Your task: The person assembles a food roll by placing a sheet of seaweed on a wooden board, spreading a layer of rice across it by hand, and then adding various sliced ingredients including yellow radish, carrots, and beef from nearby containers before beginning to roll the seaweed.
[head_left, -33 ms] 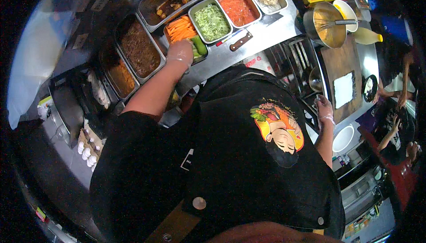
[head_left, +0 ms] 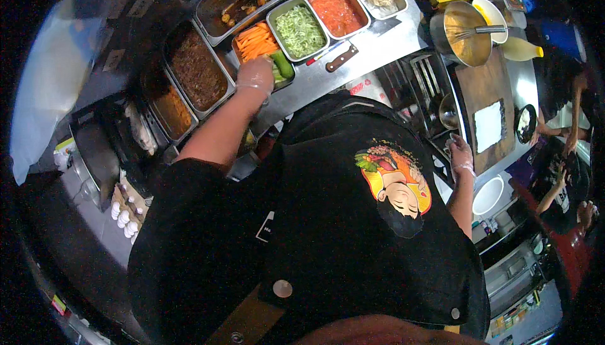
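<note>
The left hand [head_left: 254, 75], in a wrinkled clear plastic glove, reaches into a metal pan [head_left: 290, 82] of orange carrot sticks [head_left: 257, 41] and smooth green chunks [head_left: 282, 65]; its fingertips are hidden, so I cannot tell whether it grasps any. The pan sits near the steel counter's [head_left: 381, 41] near edge, beside finely shredded greens [head_left: 299, 31]. The right hand [head_left: 462, 154], also gloved, is by a wooden board [head_left: 480, 89], its grip unclear.

The left hand in clear plastic glove [head_left: 254, 75] is pointing forward; the clear-gloved right hand [head_left: 462, 154] is curving loosely.
</note>
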The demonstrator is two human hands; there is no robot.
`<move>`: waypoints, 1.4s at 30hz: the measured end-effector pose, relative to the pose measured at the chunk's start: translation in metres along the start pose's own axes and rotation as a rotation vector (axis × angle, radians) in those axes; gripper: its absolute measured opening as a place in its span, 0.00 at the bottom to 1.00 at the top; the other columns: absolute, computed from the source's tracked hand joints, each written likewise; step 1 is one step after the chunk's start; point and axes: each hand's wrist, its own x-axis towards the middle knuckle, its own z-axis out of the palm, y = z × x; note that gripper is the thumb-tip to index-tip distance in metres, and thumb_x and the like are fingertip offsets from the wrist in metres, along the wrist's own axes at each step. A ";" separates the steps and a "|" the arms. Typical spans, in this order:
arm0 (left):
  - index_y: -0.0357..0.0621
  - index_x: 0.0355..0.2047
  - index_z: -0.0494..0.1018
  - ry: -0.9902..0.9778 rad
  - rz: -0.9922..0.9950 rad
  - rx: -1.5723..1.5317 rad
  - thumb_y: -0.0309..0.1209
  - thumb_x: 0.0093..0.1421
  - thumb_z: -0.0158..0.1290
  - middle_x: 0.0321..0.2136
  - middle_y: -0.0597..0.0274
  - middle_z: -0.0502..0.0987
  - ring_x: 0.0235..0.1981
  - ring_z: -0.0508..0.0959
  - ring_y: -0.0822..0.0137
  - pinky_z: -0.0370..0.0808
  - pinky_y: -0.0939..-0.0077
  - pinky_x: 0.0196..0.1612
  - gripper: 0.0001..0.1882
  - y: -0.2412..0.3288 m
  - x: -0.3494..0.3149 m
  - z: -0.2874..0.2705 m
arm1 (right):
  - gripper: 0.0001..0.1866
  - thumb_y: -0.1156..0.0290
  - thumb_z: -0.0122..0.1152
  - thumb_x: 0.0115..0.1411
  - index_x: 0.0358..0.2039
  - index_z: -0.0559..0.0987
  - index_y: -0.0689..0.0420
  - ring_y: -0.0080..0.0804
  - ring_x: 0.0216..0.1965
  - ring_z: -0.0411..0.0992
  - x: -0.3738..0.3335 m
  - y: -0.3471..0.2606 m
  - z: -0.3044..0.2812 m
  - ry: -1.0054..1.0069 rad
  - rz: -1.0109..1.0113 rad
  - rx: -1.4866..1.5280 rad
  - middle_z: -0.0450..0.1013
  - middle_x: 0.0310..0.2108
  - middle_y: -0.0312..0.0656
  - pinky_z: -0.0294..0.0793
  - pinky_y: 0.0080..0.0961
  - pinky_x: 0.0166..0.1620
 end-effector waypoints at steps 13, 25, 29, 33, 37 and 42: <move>0.55 0.54 0.85 -0.224 -0.166 -0.052 0.45 0.62 0.68 0.50 0.54 0.88 0.56 0.87 0.48 0.79 0.51 0.61 0.21 -0.003 -0.003 0.005 | 0.26 0.66 0.65 0.74 0.69 0.77 0.62 0.37 0.58 0.81 -0.001 0.020 0.028 -0.070 0.048 -0.009 0.82 0.61 0.48 0.80 0.31 0.60; 0.44 0.57 0.83 -0.312 -0.328 -0.383 0.52 0.70 0.61 0.55 0.39 0.85 0.57 0.85 0.40 0.81 0.50 0.61 0.27 -0.004 0.003 0.020 | 0.25 0.69 0.61 0.75 0.70 0.76 0.62 0.36 0.59 0.80 0.007 0.015 0.019 -0.121 0.093 0.023 0.80 0.63 0.48 0.79 0.30 0.60; 0.40 0.57 0.82 -0.226 -0.354 -0.505 0.47 0.73 0.54 0.56 0.35 0.84 0.57 0.84 0.38 0.79 0.48 0.62 0.25 -0.012 -0.003 0.024 | 0.26 0.68 0.63 0.74 0.70 0.76 0.64 0.37 0.61 0.80 0.012 0.016 0.022 -0.131 0.072 0.040 0.80 0.64 0.49 0.79 0.30 0.62; 0.38 0.57 0.82 -0.024 -0.419 -0.596 0.42 0.72 0.51 0.55 0.32 0.83 0.56 0.84 0.36 0.79 0.46 0.61 0.23 -0.006 -0.017 0.022 | 0.26 0.68 0.63 0.74 0.69 0.77 0.64 0.37 0.59 0.81 0.013 0.008 0.025 -0.119 0.054 -0.007 0.81 0.62 0.49 0.79 0.31 0.60; 0.36 0.55 0.82 0.149 -0.484 -0.637 0.41 0.72 0.50 0.50 0.30 0.84 0.54 0.84 0.34 0.79 0.45 0.59 0.23 -0.002 -0.036 0.034 | 0.26 0.66 0.64 0.74 0.68 0.78 0.64 0.38 0.58 0.81 0.016 -0.006 0.023 -0.122 0.033 -0.045 0.83 0.60 0.49 0.78 0.32 0.61; 0.34 0.54 0.82 0.296 -0.521 -0.667 0.40 0.71 0.51 0.47 0.30 0.85 0.51 0.84 0.32 0.80 0.45 0.57 0.22 0.014 -0.049 0.014 | 0.28 0.59 0.67 0.73 0.68 0.79 0.60 0.44 0.61 0.80 0.026 -0.008 0.022 -0.157 -0.002 -0.061 0.82 0.61 0.52 0.75 0.36 0.65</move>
